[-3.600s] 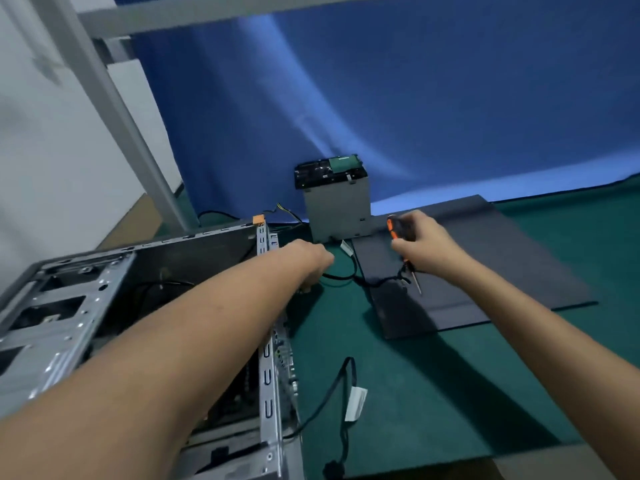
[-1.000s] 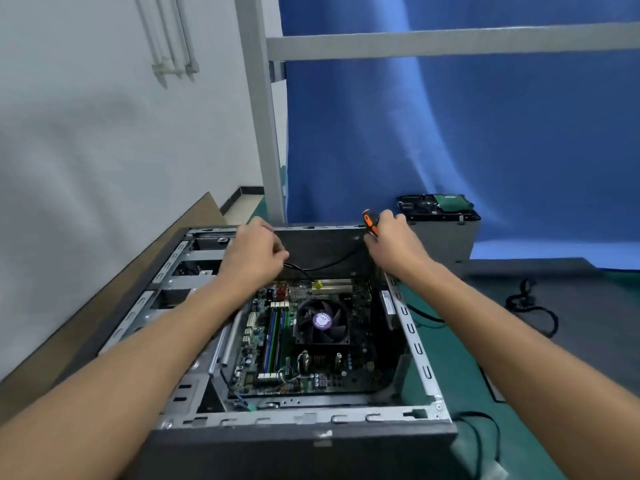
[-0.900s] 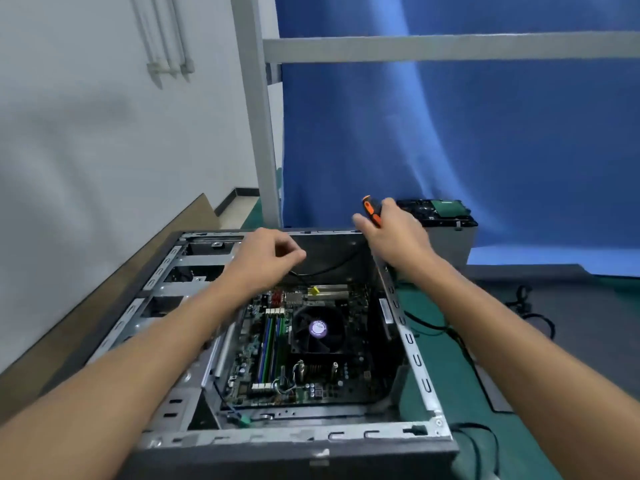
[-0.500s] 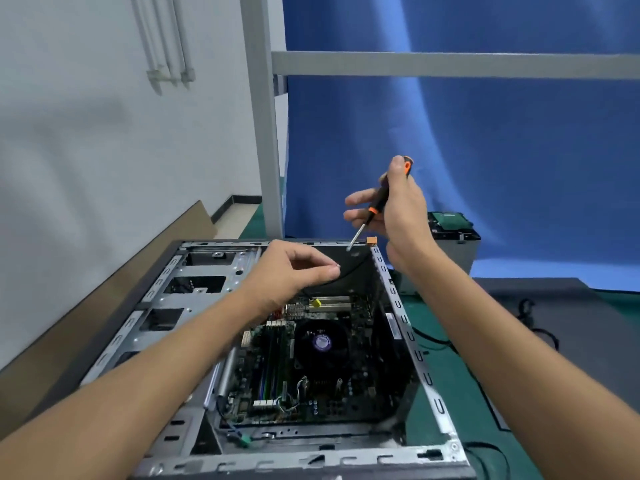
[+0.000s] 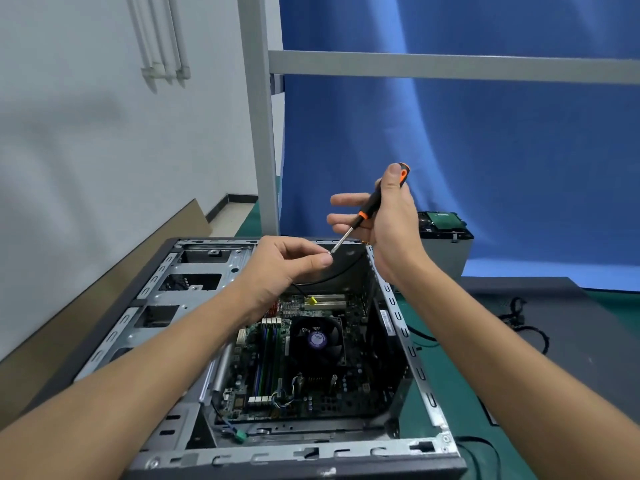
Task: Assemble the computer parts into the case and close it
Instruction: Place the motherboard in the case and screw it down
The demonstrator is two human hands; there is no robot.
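Green table (image 5: pixel 620 299) before a blue backdrop (image 5: pixel 485 150), white wall (image 5: pixel 86 150) to the left. On the table, lying open side up, the case (image 5: pixel 194 296), with motherboard (image 5: pixel 277 358) and fan (image 5: pixel 317 339) bare inside. Above its far end, the screwdriver (image 5: pixel 363 213), clamped in the right grip (image 5: pixel 394 233) with the thumb along the handle and two fingers loose behind. Long axis slanting from the orange cap, up and right, to the tip, down and left. Right at that tip, the left grip (image 5: pixel 277 268), thumb and forefinger pinched together, probably on a screw too small to make out. Left grip lower and nearer the board. Likely next: seat screw on tip, then down into the case. Farther off, drive cage (image 5: pixel 446 251) and dark side panel (image 5: pixel 554 323), not yet fitted.
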